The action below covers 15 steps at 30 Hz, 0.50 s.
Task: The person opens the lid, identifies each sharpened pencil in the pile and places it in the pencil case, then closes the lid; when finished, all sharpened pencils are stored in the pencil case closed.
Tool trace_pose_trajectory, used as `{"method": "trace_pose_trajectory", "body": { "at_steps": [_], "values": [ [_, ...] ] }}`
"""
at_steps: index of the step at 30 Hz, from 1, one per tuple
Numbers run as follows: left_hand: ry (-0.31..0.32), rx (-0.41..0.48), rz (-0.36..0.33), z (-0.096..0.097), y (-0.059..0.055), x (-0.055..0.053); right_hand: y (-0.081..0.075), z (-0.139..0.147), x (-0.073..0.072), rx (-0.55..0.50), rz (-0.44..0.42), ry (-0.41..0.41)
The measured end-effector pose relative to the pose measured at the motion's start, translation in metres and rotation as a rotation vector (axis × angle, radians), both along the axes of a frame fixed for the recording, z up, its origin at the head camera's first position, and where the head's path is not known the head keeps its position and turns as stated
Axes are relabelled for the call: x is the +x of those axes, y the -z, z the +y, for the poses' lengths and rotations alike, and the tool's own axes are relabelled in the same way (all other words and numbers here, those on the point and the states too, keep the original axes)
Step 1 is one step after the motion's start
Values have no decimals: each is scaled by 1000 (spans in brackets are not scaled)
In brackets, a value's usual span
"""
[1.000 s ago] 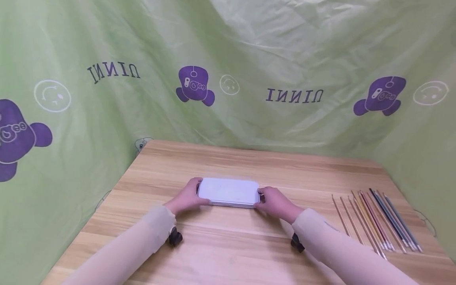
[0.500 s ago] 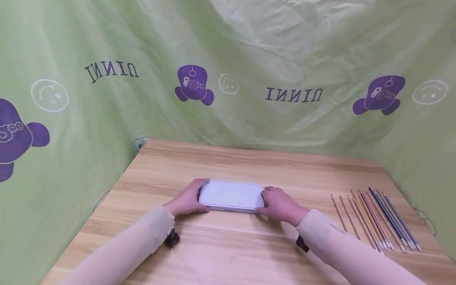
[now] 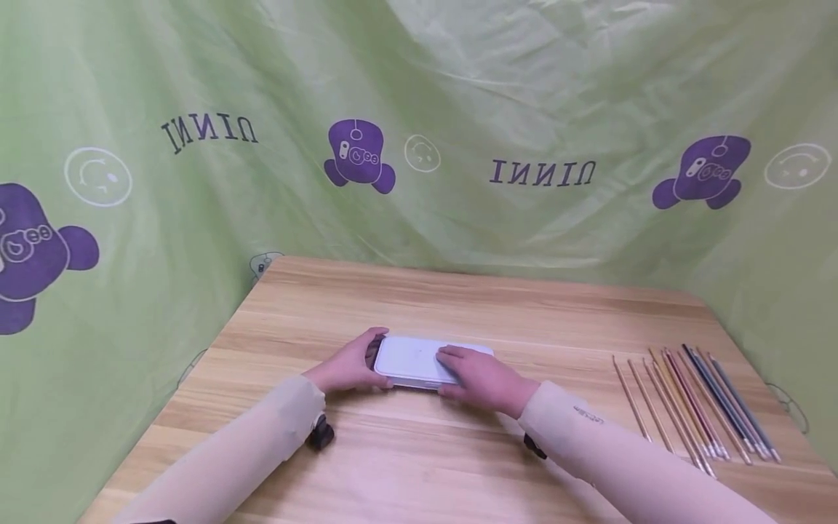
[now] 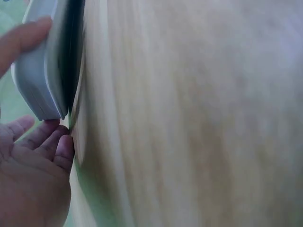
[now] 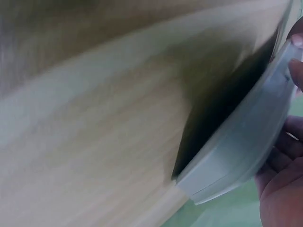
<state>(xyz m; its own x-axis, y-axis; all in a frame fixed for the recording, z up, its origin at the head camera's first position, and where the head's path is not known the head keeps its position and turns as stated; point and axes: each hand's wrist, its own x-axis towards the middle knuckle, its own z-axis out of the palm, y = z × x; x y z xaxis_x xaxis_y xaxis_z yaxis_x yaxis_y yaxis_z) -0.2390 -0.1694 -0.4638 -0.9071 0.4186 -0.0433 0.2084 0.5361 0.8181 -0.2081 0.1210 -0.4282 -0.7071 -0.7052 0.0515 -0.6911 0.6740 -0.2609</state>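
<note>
A flat white pencil case point(image 3: 407, 356) with rounded corners is at the middle of the table. My left hand point(image 3: 350, 365) grips its left end, thumb at the front and fingers round the far side. In the left wrist view that thumb lies across the case's side wall point(image 4: 34, 90). My right hand point(image 3: 487, 382) is over the right part of the case, its fingers on the lid and its thumb against the front edge. The right wrist view shows a dark gap under the near edge of the case point(image 5: 246, 137). Whether anything is inside cannot be seen.
Several pencils point(image 3: 716, 397) lie side by side on the right of the wooden table point(image 3: 458, 291). A green curtain point(image 3: 452, 225) with purple cartoon prints hangs close behind the table and along its sides.
My right hand has shifted left from the right end of the case onto its lid. The case has moved slightly right and nearer. My left hand keeps its grip.
</note>
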Motion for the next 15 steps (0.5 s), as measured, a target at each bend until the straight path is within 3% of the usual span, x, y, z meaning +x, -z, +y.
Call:
{"method": "trace_pose_trajectory", "body": {
  "at_steps": [15],
  "values": [
    [-37,119,-52,1,0,-9,-6,1,-14,18,-12,-13]
  ]
}}
